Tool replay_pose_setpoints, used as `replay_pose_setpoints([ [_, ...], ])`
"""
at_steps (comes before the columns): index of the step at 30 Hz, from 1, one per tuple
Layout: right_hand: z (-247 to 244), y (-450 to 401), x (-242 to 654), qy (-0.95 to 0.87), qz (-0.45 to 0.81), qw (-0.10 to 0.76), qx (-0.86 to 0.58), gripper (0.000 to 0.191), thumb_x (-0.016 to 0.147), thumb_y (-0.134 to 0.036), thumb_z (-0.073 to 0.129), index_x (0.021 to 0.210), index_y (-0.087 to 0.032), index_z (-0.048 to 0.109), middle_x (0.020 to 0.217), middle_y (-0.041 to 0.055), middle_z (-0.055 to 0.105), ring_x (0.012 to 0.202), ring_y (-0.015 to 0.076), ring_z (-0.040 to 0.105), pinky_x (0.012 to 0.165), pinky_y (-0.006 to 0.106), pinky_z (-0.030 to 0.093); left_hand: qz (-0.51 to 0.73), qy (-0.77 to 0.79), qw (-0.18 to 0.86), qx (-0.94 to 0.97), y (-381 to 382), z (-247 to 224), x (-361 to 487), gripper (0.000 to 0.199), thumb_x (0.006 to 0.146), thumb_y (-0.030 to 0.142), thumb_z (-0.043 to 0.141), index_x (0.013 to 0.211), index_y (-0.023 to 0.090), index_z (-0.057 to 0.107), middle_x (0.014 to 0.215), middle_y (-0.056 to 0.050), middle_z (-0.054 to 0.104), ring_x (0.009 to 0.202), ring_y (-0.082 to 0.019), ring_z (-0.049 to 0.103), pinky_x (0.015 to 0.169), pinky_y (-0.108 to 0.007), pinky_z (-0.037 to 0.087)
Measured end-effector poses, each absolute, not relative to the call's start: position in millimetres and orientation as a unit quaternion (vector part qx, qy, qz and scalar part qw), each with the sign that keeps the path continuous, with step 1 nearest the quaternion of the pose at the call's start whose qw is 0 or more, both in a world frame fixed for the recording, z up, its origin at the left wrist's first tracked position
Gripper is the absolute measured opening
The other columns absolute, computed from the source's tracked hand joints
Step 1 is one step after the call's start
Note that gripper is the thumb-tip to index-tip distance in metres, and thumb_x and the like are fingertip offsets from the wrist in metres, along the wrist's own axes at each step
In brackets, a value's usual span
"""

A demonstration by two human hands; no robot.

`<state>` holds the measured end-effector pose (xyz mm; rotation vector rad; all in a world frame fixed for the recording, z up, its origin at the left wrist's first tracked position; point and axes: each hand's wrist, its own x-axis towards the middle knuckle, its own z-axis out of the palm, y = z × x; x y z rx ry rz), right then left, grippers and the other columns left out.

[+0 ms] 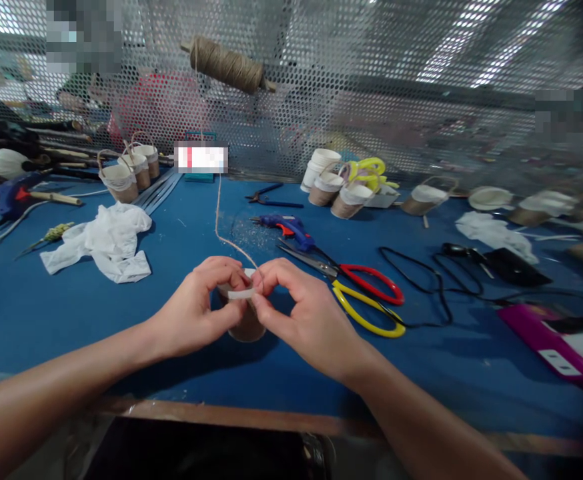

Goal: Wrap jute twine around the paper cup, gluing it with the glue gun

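A small brown cup (246, 325) with a pale rim stands near the front of the blue table, between my hands. My left hand (199, 303) is closed on the cup's rim from the left, thumb and fingers bent over a short white strip (240, 293). From the right, my right hand (299, 307) pinches thin brown twine (235, 245) at the rim, thumb and forefinger together. The twine runs back across the table and up towards a twine spool (226, 65) on the mesh. My fingers hide much of the rim.
Red-and-yellow-handled scissors (371, 283) and a blue glue gun (291, 230) lie right of my hands. Pliers (274, 199) are behind. White cloth (109, 241) lies left; several small cups (351, 200) stand along the back. A purple power strip (536, 340) is far right.
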<state>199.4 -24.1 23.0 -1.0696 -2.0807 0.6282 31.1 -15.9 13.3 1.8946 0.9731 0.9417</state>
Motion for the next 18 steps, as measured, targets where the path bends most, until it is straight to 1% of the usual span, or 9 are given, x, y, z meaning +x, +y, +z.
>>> replay_pose_setpoints([
  [3,23.6,-23.7,199.6,-0.808,0.235,0.358,-0.405,0.014,0.078,-0.013,0.053,0.069,-0.020,0.046,0.083,0.0030,0.059,0.080,0.0144,0.055,0.075,0.030,0.045,0.372,0.387,0.413,0.736,-15.7,12.2,29.1,0.005,0.069,0.013,0.050,0.069,0.017,0.048,0.092,-0.010,0.058,0.101,-0.022,0.050,0.091,-0.038,0.036],
  [6,26.1,-18.9,205.5,-0.804,0.251,0.366,-0.396,0.004,0.079,-0.019,0.057,0.078,-0.020,0.053,0.092,0.0042,0.060,0.088,0.0156,0.057,0.081,0.031,0.046,0.375,0.390,0.438,0.718,-15.2,11.3,27.0,0.004,0.069,0.014,0.050,0.070,0.017,0.048,0.094,-0.011,0.057,0.102,-0.023,0.050,0.091,-0.040,0.035],
  [7,27.7,-15.2,208.9,-0.795,0.260,0.370,-0.404,0.005,0.079,-0.022,0.057,0.083,-0.019,0.054,0.094,0.0045,0.061,0.090,0.0160,0.058,0.082,0.031,0.046,0.375,0.391,0.445,0.713,-14.9,11.2,26.4,0.003,0.070,0.015,0.049,0.070,0.017,0.047,0.094,-0.011,0.057,0.102,-0.024,0.050,0.091,-0.040,0.036],
  [9,31.7,-3.1,217.7,-0.763,0.250,0.364,-0.473,0.013,0.082,-0.029,0.054,0.090,-0.018,0.056,0.094,0.0046,0.064,0.089,0.0162,0.061,0.080,0.029,0.048,0.374,0.396,0.454,0.705,-14.3,10.8,25.0,0.003,0.070,0.016,0.050,0.069,0.018,0.047,0.094,-0.011,0.056,0.101,-0.024,0.050,0.090,-0.041,0.035],
  [11,35.7,15.3,228.2,-0.712,0.192,0.324,-0.592,0.018,0.085,-0.032,0.050,0.092,-0.017,0.058,0.091,0.0046,0.066,0.083,0.0157,0.062,0.076,0.028,0.049,0.373,0.401,0.462,0.698,-13.5,9.7,23.3,0.003,0.070,0.016,0.050,0.069,0.018,0.047,0.096,-0.011,0.056,0.101,-0.024,0.049,0.091,-0.041,0.035],
  [12,37.0,26.4,233.8,-0.693,0.163,0.305,-0.632,0.020,0.086,-0.031,0.048,0.093,-0.016,0.058,0.090,0.0058,0.066,0.082,0.0166,0.062,0.075,0.029,0.048,0.372,0.403,0.466,0.695,-13.0,8.8,22.4,0.003,0.070,0.017,0.050,0.069,0.017,0.047,0.096,-0.011,0.056,0.102,-0.024,0.049,0.091,-0.041,0.034],
  [14,37.2,50.7,244.4,-0.673,0.130,0.273,-0.675,0.020,0.086,-0.027,0.049,0.094,-0.012,0.059,0.091,0.0095,0.066,0.084,0.0195,0.061,0.078,0.033,0.047,0.371,0.404,0.477,0.687,-12.1,6.3,20.5,0.003,0.071,0.018,0.050,0.070,0.017,0.048,0.098,-0.011,0.055,0.103,-0.024,0.048,0.091,-0.040,0.033],
  [16,33.1,74.4,252.6,-0.662,0.124,0.219,-0.706,0.019,0.084,-0.024,0.054,0.095,-0.010,0.060,0.095,0.0116,0.065,0.088,0.0219,0.060,0.081,0.038,0.046,0.374,0.404,0.494,0.673,-11.2,3.5,18.8,0.004,0.072,0.019,0.051,0.071,0.017,0.048,0.099,-0.010,0.054,0.101,-0.023,0.049,0.090,-0.039,0.033],
  [18,25.2,94.9,256.8,-0.663,0.148,0.163,-0.716,0.023,0.086,-0.028,0.054,0.103,-0.014,0.059,0.103,0.0066,0.061,0.089,0.0190,0.060,0.077,0.038,0.049,0.377,0.404,0.509,0.660,-10.3,0.9,17.5,0.005,0.073,0.021,0.051,0.071,0.018,0.047,0.099,-0.009,0.053,0.099,-0.022,0.049,0.090,-0.038,0.033],
])
